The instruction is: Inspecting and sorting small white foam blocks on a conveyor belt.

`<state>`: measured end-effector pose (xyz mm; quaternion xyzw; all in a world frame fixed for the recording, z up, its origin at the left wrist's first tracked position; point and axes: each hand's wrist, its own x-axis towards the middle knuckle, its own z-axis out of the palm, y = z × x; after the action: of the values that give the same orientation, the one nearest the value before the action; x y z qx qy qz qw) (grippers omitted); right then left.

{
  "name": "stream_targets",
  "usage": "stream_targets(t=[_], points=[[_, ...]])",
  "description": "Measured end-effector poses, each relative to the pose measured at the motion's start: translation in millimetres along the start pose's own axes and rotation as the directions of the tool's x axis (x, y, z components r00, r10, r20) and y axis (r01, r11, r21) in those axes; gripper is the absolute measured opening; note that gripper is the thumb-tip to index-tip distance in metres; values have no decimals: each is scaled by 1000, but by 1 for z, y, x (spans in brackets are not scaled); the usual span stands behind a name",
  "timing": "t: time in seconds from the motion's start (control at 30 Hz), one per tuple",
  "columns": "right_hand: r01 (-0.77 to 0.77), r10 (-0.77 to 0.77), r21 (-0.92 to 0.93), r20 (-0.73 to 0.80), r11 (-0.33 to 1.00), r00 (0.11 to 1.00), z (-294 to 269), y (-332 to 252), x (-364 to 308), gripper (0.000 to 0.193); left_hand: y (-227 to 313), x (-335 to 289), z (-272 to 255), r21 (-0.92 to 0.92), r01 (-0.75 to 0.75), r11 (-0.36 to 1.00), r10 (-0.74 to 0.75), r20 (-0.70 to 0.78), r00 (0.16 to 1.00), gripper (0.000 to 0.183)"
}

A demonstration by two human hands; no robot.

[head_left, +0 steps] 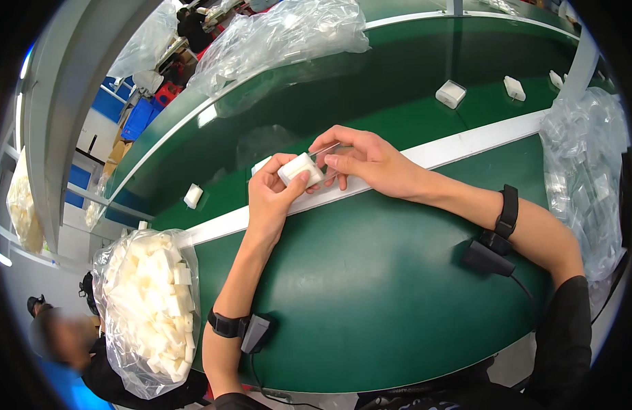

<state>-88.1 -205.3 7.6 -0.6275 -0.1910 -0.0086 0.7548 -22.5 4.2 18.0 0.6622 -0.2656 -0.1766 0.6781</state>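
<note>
Above the white rail (476,143) my two hands meet. My left hand (266,195) is closed round a small white block-shaped piece (300,170), thumb on its near side and fingers behind. My right hand (372,162) pinches a thin clear plastic piece (333,171) against the block's right end. Whether the clear piece is a cover or a sleeve, I cannot tell, and its far part is partly hidden by fingers. Just behind my left hand, another white piece (260,165) shows in part.
On the dark green belt (398,75) lie white pieces at left (193,196) and right (450,94). A clear bag of cream-white blocks (152,301) stands left of the green table (391,294). Clear plastic bags (586,184) hang at right. A person (66,338) is at lower left.
</note>
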Motion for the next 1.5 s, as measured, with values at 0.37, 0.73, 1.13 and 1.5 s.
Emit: stream_targets(t=[0.37, 0.73, 1.13, 1.5], points=[[78, -85, -161, -38, 984, 996, 5, 2, 0, 28, 0, -3, 7, 143, -172, 975, 190, -122, 974, 16], [70, -92, -263, -72, 962, 993, 7, 2, -3, 27, 4, -5, 2, 22, -97, 995, 97, 8, 995, 17], [31, -46, -150, -103, 988, 994, 3, 0, 3, 27, 3, -3, 3, -29, -125, 992, 122, -95, 988, 26], [33, -47, -128, -114, 991, 992, 11, 2, 3, 23, -2, -2, 2, 5, -34, 999, 34, -141, 989, 24]])
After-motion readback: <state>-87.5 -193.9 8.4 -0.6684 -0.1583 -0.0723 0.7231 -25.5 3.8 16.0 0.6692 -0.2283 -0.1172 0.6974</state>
